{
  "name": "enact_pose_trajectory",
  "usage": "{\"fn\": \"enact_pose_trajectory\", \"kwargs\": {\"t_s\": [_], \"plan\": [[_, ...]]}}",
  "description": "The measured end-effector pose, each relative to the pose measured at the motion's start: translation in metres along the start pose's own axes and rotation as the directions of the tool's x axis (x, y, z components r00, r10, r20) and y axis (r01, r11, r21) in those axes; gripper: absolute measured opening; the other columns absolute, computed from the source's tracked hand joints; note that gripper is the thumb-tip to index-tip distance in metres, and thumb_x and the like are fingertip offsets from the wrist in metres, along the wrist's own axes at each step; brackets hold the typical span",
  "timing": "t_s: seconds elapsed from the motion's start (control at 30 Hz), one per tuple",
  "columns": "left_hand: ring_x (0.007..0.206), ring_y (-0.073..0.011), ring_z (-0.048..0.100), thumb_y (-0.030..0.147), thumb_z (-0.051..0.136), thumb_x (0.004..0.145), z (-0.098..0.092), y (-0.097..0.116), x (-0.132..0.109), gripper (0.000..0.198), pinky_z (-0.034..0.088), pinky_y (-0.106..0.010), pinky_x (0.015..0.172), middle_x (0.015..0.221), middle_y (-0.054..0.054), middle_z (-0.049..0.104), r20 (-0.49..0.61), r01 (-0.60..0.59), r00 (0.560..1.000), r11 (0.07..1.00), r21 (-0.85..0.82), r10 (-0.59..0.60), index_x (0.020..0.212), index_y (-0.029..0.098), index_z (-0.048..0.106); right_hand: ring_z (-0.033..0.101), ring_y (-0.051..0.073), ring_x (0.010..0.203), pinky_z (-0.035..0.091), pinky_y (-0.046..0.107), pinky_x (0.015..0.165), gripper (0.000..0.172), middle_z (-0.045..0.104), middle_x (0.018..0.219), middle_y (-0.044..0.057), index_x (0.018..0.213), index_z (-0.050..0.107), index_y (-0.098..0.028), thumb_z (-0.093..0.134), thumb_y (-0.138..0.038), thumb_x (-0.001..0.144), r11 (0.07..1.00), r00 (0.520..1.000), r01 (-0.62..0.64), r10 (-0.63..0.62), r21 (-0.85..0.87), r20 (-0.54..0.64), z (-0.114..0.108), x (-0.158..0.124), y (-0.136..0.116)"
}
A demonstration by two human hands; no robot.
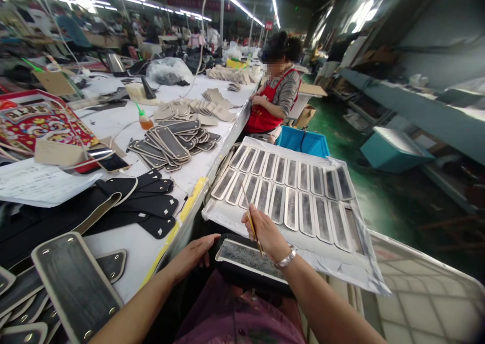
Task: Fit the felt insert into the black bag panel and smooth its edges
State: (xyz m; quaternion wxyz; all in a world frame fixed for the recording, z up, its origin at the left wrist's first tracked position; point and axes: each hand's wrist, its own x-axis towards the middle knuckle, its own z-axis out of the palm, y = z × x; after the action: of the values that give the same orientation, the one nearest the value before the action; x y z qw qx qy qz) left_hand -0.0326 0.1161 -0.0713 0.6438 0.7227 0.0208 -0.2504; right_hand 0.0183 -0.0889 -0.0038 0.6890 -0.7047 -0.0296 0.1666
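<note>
A long white worktable [131,250] is filling frame L, its yellow-taped edge running diagonally up to ctr. Green floor [369,197] is opening mid-R, beyond the board's far edge. A paper-covered board [322,263] is sitting ctr.-R, w/ two rows of pale-rimmed dark strips [278,202] leaving a bare margin along its near side. A co-worker [278,94] in a red apron is sitting upper ctr. A red printed box [34,121] is showing Chinese-style characters far L, too angled to read; a paper sheet [41,180] below is carrying illegible lines. A black holder w/ grey speckled top [246,255] is lying btm. ctr. The left hand [193,255] is hanging loosely uncurled at its L end, contact unclear. The right hand [267,233] is pinching a slim stick [250,220] over it.
</note>
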Motion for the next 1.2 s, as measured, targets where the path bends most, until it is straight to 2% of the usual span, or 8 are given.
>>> {"fn": "enact_pose_trajectory", "kwargs": {"t_s": [0.17,0.27,0.4,0.57,0.7,0.77,0.93,1.2], "plan": [[0.051,-0.01,0.045,0.048,0.05,0.082,0.008,0.005,0.011,0.065,0.036,-0.021,0.048,0.07,0.0,0.054,0.234,-0.003,0.972,1.0,0.017,-0.001,0.138,0.019,0.032,0.047,0.01,0.057,0.038,0.022,0.052,0.035,0.052,0.069,-0.001,0.078,0.049,-0.016,0.051,-0.051,0.083,0.973,0.975,-0.145,0.172,-0.18,0.143,-0.029,-0.076,0.011],[0.052,-0.0083,0.044,0.042,0.052,0.083,0.011,0.002,0.017,0.059,0.036,-0.019,0.047,0.082,-0.003,0.056,0.246,-0.106,0.964,0.994,0.01,0.1,0.134,0.02,0.036,0.058,0.015,0.067,0.045,0.026,0.06,0.031,0.06,0.082,0.004,0.096,0.046,-0.016,0.055,-0.042,0.081,0.976,0.949,-0.209,0.218,-0.064,0.229,-0.027,-0.107,0.033],[0.049,-0.0077,0.044,0.042,0.055,0.082,0.011,-0.005,0.013,0.058,0.035,-0.018,0.044,0.075,-0.002,0.056,0.204,-0.117,0.971,0.992,-0.049,0.125,0.133,0.02,0.039,0.063,0.02,0.063,0.046,0.029,0.052,0.038,0.061,0.082,0.005,0.103,0.039,-0.017,0.052,-0.044,0.079,0.953,0.939,-0.302,0.296,0.008,0.176,-0.004,-0.126,0.061],[0.064,-0.0168,0.063,0.048,0.052,0.083,0.015,-0.016,0.004,0.062,0.048,-0.027,0.058,0.098,-0.006,0.061,0.271,0.127,0.962,0.923,-0.363,-0.025,0.138,0.032,0.028,0.062,0.018,0.056,0.047,0.028,0.049,0.033,0.06,0.076,0.002,0.097,0.039,-0.017,0.054,-0.039,0.077,0.893,0.918,-0.396,0.382,0.214,0.106,0.043,-0.127,0.086],[0.092,-0.0226,0.061,0.058,0.039,0.086,0.024,-0.021,-0.002,0.06,0.048,-0.035,0.078,0.121,-0.009,0.054,0.286,0.127,0.955,0.767,-0.629,0.077,0.138,0.03,0.03,0.063,0.017,0.059,0.047,0.029,0.054,0.018,0.061,0.071,0.003,0.096,0.042,-0.016,0.044,-0.032,0.088,0.764,0.874,-0.442,0.486,0.469,0.032,0.08,-0.119,0.097],[0.1,-0.0229,0.058,0.062,0.032,0.086,0.027,-0.021,-0.005,0.063,0.045,-0.035,0.085,0.124,-0.01,0.052,0.307,0.129,0.941,0.687,-0.715,0.143,0.14,0.029,0.026,0.064,0.018,0.059,0.047,0.03,0.056,0.021,0.063,0.072,0.006,0.099,0.043,-0.015,0.033,-0.033,0.093,0.661,0.823,-0.521,0.557,0.54,0.113,0.091,-0.114,0.097],[0.113,-0.0241,0.05,0.066,0.033,0.083,0.03,-0.019,-0.009,0.072,0.037,-0.036,0.096,0.13,-0.01,0.047,0.293,0.093,0.933,0.646,-0.757,0.209,0.143,0.028,0.019,0.065,0.022,0.061,0.046,0.034,0.061,0.046,0.065,0.077,0.011,0.099,0.051,-0.009,0.035,-0.051,0.092,0.531,0.738,-0.663,0.585,0.528,0.337,0.093,-0.1,0.095],[0.115,-0.0231,0.047,0.062,0.035,0.086,0.035,-0.017,0.01,0.06,0.036,-0.033,0.098,0.13,-0.006,0.048,0.133,0.0,0.984,0.737,-0.676,0.122,0.132,0.023,0.04,0.067,0.025,0.07,0.047,0.036,0.066,0.058,0.065,0.084,0.014,0.091,0.057,-0.008,0.037,-0.062,0.085,0.537,0.768,-0.633,0.524,0.558,0.368,0.09,-0.092,0.098]]}}
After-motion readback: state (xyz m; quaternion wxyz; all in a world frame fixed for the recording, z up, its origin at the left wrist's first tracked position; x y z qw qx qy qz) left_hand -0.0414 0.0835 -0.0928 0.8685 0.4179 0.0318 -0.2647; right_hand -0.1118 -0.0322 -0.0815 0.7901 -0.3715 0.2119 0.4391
